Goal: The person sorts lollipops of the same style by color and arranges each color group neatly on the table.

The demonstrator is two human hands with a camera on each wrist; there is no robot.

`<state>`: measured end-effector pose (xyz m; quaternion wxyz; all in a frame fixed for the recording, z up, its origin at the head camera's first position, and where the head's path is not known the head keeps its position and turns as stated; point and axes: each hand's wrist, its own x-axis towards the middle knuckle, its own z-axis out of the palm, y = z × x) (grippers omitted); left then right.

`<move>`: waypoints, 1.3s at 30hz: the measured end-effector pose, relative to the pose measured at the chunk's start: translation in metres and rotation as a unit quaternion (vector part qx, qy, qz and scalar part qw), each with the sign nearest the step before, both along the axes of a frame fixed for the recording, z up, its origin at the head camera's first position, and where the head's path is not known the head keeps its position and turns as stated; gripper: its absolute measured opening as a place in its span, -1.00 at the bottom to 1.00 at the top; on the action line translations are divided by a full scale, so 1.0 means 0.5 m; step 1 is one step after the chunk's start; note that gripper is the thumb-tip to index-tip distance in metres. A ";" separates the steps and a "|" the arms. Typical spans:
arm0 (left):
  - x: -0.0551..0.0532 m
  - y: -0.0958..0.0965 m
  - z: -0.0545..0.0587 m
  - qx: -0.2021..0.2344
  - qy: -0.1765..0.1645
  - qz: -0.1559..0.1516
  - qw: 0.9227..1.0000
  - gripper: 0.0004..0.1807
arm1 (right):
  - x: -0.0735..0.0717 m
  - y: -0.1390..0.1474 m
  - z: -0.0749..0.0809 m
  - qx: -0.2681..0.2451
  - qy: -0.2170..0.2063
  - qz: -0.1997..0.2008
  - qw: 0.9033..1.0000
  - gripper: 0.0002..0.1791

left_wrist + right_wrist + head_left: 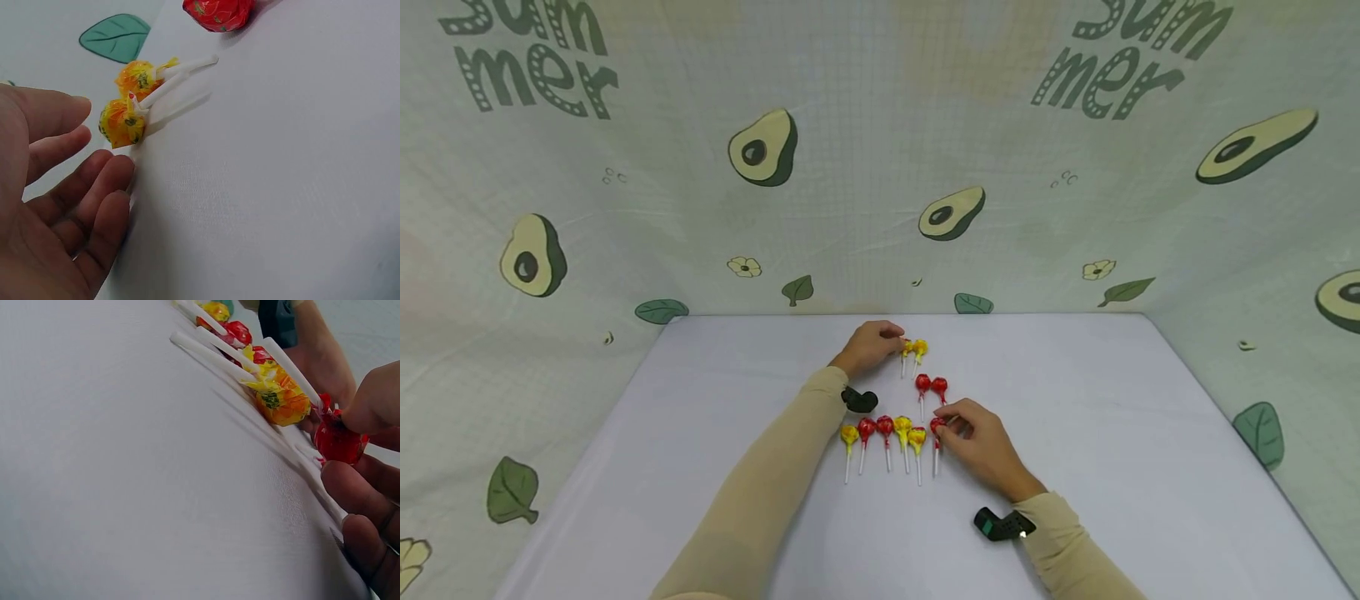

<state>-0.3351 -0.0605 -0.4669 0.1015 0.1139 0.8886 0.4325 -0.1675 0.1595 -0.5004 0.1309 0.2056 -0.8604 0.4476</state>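
Observation:
My right hand (985,446) pinches a red-wrapped lollipop (337,442) by its head between thumb and fingers, at the right end of the front row. Beside it in that row lie a yellow lollipop (917,438) and several more red and yellow ones, sticks toward me. Farther back, my left hand (871,347) is next to two yellow lollipops (921,347). In the left wrist view its fingers are loosely bent, with a small gap to the nearer yellow lollipop (122,122). Between the hands lie two red lollipops (922,383), one stick partly hidden by the right hand.
The lollipops lie on a white table (1060,375). Behind it hangs a cloth (865,167) printed with avocados and leaves, meeting the table's back edge. Black wrist devices (1003,525) sit on both wrists. The left forearm (760,492) reaches past the left end of the front row.

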 end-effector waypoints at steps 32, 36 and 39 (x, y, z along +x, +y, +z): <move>0.226 -0.130 0.022 -0.011 0.066 0.008 0.998 -0.74 | -0.007 0.016 0.009 -0.120 -0.060 -0.004 0.991 -0.79; 0.259 -0.148 0.014 -0.014 0.059 0.005 0.998 -0.75 | -0.005 0.013 0.012 -0.132 -0.070 -0.005 0.989 -0.79; 0.277 -0.157 0.004 -0.024 0.058 -0.003 0.998 -0.76 | 0.001 0.011 0.026 -0.132 -0.076 -0.012 0.988 -0.79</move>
